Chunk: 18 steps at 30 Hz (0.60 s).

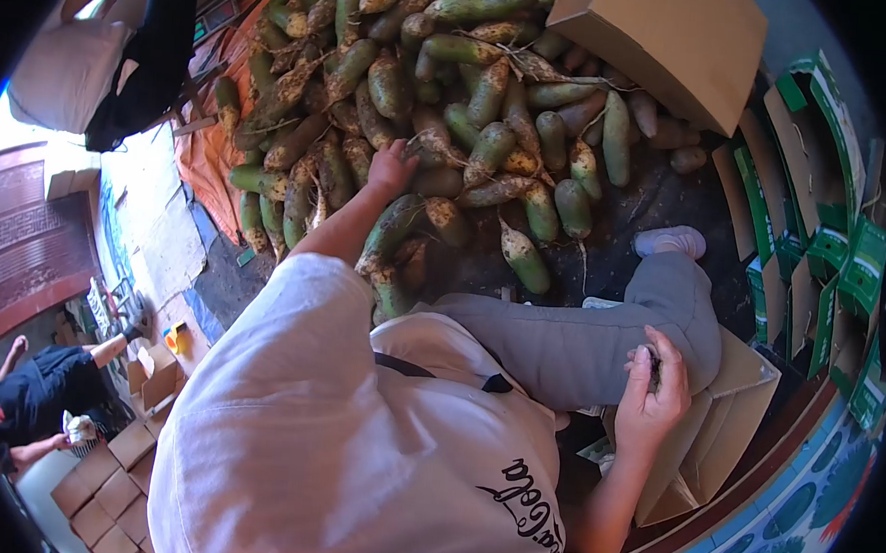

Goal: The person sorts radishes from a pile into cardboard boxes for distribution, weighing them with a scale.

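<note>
My left hand [392, 170] reaches into a big heap of green radishes [493, 94] with soil and thin roots on them. Its slightly spread fingers rest on the heap beside a muddy radish [435, 136]; no firm grip shows. Over my grey-trousered knee, my right hand [658, 383] is closed, thumb against fingers, round a small dark thing too small to make out. One radish [524, 259] lies on the dark ground sheet at the near edge of the heap.
A cardboard box [665, 48] stands by the heap at the upper right. Green-and-brown cartons [825, 246] line the right side. An open box [715, 441] is beside my leg. Another person [56, 386] and stacked cartons [111, 489] are at the lower left; a dark sleeve [159, 51] shows upper left.
</note>
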{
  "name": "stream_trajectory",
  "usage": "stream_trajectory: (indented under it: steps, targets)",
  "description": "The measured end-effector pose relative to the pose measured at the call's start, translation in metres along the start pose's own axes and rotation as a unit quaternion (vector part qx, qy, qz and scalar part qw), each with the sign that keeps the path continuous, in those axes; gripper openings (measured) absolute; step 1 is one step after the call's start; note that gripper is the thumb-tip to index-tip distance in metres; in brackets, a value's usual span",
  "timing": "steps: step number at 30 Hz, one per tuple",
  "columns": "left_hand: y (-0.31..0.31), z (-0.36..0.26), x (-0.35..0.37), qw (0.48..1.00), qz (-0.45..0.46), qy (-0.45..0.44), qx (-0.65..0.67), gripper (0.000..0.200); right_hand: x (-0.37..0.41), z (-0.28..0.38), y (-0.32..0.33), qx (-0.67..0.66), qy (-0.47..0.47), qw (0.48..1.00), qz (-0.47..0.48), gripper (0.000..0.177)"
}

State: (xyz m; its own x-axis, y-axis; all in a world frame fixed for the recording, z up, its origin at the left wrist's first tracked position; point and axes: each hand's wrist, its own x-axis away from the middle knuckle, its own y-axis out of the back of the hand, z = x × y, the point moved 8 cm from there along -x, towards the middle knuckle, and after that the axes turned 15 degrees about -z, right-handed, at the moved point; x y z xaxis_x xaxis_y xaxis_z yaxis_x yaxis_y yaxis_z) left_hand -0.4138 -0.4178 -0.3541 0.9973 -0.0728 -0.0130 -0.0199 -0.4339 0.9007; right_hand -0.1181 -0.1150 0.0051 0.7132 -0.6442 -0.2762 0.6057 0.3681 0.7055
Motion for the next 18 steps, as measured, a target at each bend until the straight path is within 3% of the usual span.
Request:
stream_trajectory:
  steps: [3, 4, 6, 7, 9, 12, 17, 18]
  targets:
    - [-0.006, -0.001, -0.01, 0.995, 0.091, 0.034, -0.015, 0.04, 0.003, -0.007, 0.011, 0.005, -0.008, 1.0, -0.012, 0.019]
    - [0.004, 0.002, -0.015, 1.0, 0.014, 0.003, 0.023, 0.036, 0.005, -0.009, 0.015, 0.004, -0.015, 1.0, -0.016, 0.019]
    - [0.017, 0.022, -0.032, 0.995, -0.005, 0.046, 0.083, 0.03, 0.009, -0.02, 0.021, -0.025, -0.067, 0.997, -0.022, 0.018]
    - [0.045, 0.015, -0.039, 0.996, -0.067, 0.034, 0.057, 0.027, 0.012, -0.024, 0.023, -0.04, -0.092, 0.995, -0.021, 0.018]
    - [0.07, 0.006, -0.039, 0.92, -0.019, 0.23, 0.318, 0.026, 0.013, -0.028, 0.022, -0.069, -0.131, 0.989, -0.016, 0.017]
    - [0.094, -0.047, -0.041, 0.822, 0.045, 0.283, 0.491, 0.023, 0.006, -0.021, 0.016, -0.1, -0.107, 0.989, -0.01, 0.017]
    - [0.106, -0.187, -0.031, 0.744, 0.182, 0.194, 0.613, 0.021, -0.019, -0.001, 0.01, -0.118, -0.034, 0.992, -0.016, 0.019]
    - [0.111, -0.223, -0.021, 0.723, 0.209, 0.179, 0.633, 0.022, -0.02, -0.008, 0.004, -0.136, -0.059, 0.989, -0.014, 0.026]
